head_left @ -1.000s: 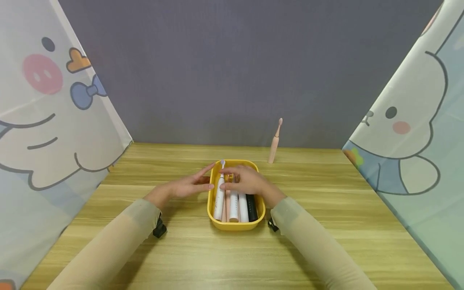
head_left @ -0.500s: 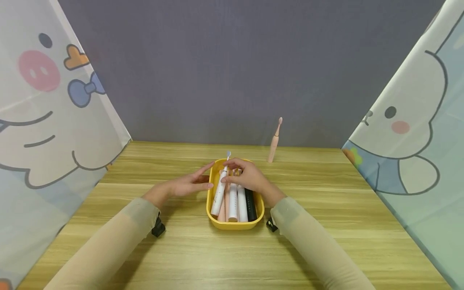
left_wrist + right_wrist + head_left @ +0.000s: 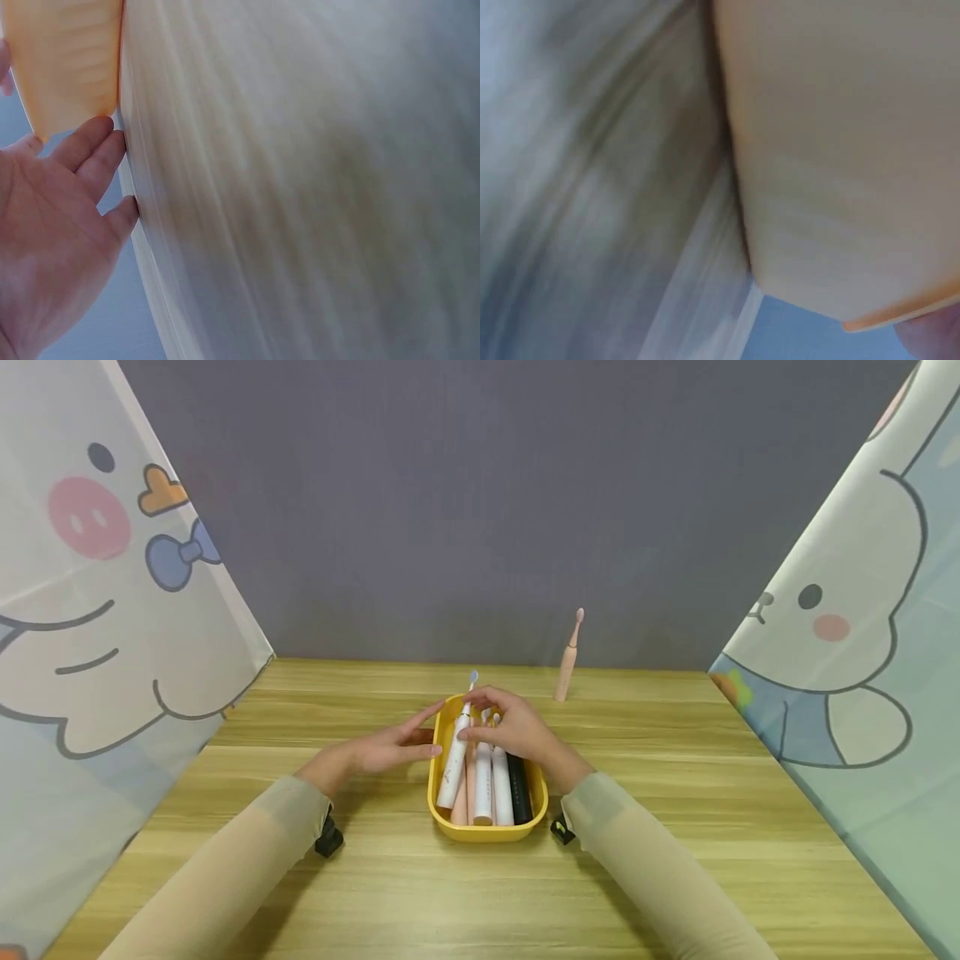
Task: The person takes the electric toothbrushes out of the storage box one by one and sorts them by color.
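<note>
A yellow bin point(image 3: 487, 834) holds several electric toothbrushes lying side by side. My right hand point(image 3: 517, 727) reaches over its far right part and pinches a white electric toothbrush point(image 3: 454, 764) near its neck, between thumb and fingers. That toothbrush lies slanted along the left side, its bluish head point(image 3: 473, 678) above the far rim. My left hand point(image 3: 382, 747) rests with extended fingers at the bin's left wall; in the left wrist view its fingertips point(image 3: 96, 129) touch the bin wall point(image 3: 67, 67). The right wrist view shows mostly the bin's side point(image 3: 847, 165).
In the bin lie another white toothbrush point(image 3: 483, 785), a pink one point(image 3: 460, 810) and a black one point(image 3: 519, 789). A pink electric toothbrush point(image 3: 567, 664) stands upright on the wooden table point(image 3: 480, 902) behind and right. A grey panel point(image 3: 480, 510) closes off the back.
The right hand has lifted the white toothbrush's head end and tilted it rightward, so its head now shows above the far rim. My left hand stays at the bin's side.
</note>
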`<action>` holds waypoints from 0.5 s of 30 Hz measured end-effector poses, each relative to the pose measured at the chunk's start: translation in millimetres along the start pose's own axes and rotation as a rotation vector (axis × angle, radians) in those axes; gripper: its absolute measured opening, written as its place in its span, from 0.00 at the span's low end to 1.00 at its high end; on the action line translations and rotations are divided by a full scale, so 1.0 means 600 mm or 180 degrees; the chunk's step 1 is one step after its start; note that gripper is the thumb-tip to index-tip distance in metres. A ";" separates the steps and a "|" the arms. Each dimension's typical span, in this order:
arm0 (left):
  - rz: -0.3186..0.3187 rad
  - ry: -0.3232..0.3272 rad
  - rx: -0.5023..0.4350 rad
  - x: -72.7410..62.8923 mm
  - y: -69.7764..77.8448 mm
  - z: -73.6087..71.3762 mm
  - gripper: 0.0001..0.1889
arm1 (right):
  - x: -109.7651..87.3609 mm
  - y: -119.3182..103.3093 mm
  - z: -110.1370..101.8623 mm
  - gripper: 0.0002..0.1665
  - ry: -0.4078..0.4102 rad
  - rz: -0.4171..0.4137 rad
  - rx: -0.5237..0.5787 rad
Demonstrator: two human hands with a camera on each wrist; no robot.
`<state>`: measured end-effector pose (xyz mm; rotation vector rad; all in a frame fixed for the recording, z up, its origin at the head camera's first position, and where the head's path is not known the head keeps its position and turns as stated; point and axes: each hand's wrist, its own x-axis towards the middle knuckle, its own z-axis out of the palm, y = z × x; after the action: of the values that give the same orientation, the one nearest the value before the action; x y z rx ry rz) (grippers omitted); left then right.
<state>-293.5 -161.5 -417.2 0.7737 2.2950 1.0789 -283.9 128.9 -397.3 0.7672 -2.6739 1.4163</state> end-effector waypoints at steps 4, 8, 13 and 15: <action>0.0001 0.0011 0.0019 0.000 -0.002 0.001 0.49 | -0.002 -0.007 0.001 0.37 -0.0069 0.0024 0.0314; -0.0008 0.0017 0.0055 0.000 -0.004 0.000 0.49 | -0.003 -0.017 0.006 0.38 -0.0166 0.0118 0.0748; -0.0008 0.0009 0.0020 0.001 -0.004 0.000 0.49 | -0.004 -0.026 0.009 0.37 -0.0129 0.0026 0.1045; 0.0023 0.0005 -0.0007 0.002 -0.005 0.001 0.49 | -0.004 -0.028 0.008 0.36 -0.0077 -0.0075 0.1095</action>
<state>-294.9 -162.0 -419.9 0.7810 2.2937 1.0852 -273.4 118.2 -387.5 0.8344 -2.4567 1.9001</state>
